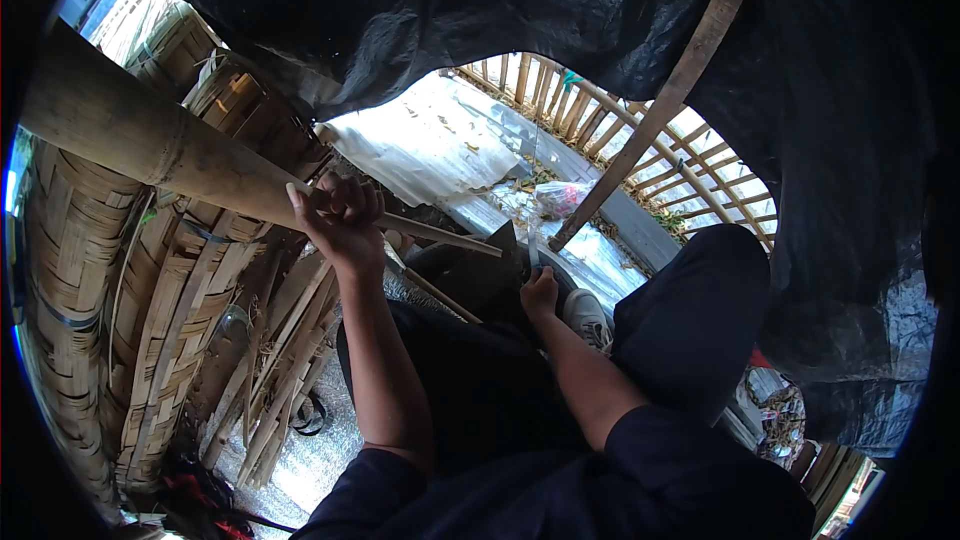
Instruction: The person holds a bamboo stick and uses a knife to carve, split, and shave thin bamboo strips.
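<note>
My left hand [345, 215] is closed, its fingers curled round a bamboo piece. From it a narrow bamboo length [445, 236] runs right and slightly down. A thick bamboo pole [165, 145] comes in from the upper left and meets the same hand; I cannot tell whether the two are one piece. Lower and to the right, my right hand [540, 293] grips a knife, its blade [533, 248] pointing up and away from me. The blade is close to the bamboo's far end, beside a dark pointed flat piece [490, 258]. The knife's handle is mostly hidden in my fist.
Tall woven bamboo baskets [85, 270] stand at the left, with split bamboo strips [285, 380] below. Black plastic sheeting [400, 15] hangs overhead. A slanted wooden post [660, 110] stands ahead, with a bamboo lattice fence [690, 175] behind. A plastic bag [562, 198] lies beyond my shoe [587, 318].
</note>
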The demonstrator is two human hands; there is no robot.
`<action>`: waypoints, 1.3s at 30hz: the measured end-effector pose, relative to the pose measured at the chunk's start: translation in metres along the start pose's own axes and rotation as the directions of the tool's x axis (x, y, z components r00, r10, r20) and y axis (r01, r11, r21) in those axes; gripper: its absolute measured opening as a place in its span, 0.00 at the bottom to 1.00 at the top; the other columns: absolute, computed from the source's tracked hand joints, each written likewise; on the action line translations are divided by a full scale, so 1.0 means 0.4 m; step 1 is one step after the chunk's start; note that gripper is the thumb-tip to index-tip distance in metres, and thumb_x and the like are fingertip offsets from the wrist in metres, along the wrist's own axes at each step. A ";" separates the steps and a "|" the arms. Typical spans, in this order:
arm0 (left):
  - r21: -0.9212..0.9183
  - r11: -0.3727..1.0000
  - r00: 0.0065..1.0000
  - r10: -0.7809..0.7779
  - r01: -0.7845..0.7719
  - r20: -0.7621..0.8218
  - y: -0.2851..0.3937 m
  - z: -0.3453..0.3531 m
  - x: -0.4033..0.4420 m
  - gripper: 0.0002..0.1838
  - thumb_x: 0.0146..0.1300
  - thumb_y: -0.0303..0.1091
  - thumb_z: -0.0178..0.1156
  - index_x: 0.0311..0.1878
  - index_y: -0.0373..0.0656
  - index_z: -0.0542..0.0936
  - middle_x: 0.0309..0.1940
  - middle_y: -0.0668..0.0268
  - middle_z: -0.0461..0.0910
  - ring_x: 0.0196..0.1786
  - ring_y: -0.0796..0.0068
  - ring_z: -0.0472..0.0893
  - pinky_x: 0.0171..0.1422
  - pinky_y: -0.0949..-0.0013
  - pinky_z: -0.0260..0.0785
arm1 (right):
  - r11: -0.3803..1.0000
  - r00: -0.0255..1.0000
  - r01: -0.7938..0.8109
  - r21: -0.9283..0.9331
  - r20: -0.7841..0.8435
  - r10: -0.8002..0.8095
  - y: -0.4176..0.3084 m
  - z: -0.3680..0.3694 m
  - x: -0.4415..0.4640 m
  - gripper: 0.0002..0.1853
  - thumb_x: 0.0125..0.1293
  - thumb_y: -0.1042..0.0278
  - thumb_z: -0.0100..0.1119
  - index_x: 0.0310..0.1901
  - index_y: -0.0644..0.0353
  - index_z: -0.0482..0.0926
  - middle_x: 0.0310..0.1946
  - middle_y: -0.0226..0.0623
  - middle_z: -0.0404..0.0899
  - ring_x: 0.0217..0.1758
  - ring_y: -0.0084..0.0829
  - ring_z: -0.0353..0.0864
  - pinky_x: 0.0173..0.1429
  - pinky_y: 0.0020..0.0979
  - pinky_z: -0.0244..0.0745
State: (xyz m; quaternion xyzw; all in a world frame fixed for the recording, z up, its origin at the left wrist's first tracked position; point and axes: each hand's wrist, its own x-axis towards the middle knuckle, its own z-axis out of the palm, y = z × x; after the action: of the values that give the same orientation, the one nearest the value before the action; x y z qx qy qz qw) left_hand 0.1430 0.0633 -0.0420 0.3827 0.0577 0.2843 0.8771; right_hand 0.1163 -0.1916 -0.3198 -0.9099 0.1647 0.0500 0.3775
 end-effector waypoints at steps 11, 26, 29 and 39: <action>0.038 0.999 0.981 -0.024 0.017 0.193 -0.050 0.053 -0.040 0.28 0.65 0.61 0.41 0.22 0.47 0.59 0.11 0.74 0.52 0.15 0.81 0.49 0.22 0.73 0.42 | 0.805 0.960 0.205 0.557 0.048 -0.277 -0.275 -0.042 0.050 0.17 0.73 0.57 0.39 0.35 0.64 0.69 0.26 0.41 0.79 0.30 0.30 0.81 0.34 0.32 0.74; -0.084 0.990 0.983 -0.100 0.114 0.156 -0.079 0.174 -0.115 0.38 0.64 0.59 0.42 0.68 0.42 0.51 0.66 0.52 0.56 0.71 0.62 0.54 0.74 0.56 0.44 | 0.590 0.537 0.645 0.486 0.261 -0.802 -0.806 -0.517 -0.031 0.13 0.70 0.61 0.44 0.36 0.64 0.70 0.21 0.42 0.78 0.27 0.43 0.81 0.35 0.39 0.74; 0.455 0.881 0.986 0.069 -0.133 0.154 -0.107 0.181 -0.113 0.39 0.64 0.60 0.43 0.68 0.42 0.49 0.66 0.55 0.51 0.70 0.62 0.54 0.73 0.55 0.44 | 0.703 0.441 0.490 0.516 0.549 -0.710 -0.819 -0.597 -0.021 0.14 0.74 0.61 0.38 0.40 0.65 0.66 0.28 0.37 0.79 0.14 0.25 0.74 0.17 0.24 0.69; 0.445 0.883 0.971 -0.215 0.147 0.106 -0.133 0.246 -0.165 0.38 0.68 0.61 0.40 0.69 0.44 0.44 0.56 0.60 0.62 0.52 0.72 0.67 0.57 0.69 0.59 | 0.566 0.363 0.610 0.554 0.439 -0.822 -0.757 -0.551 0.063 0.15 0.74 0.60 0.37 0.42 0.67 0.64 0.36 0.45 0.72 0.31 0.33 0.83 0.25 0.30 0.79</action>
State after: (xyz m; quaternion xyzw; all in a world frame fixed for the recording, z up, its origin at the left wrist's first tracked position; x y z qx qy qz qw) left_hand 0.1438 -0.0642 -0.0184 0.5819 0.0880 0.1508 0.7943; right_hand 0.2347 -0.1532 0.0344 -0.7370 -0.3928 0.1696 0.5233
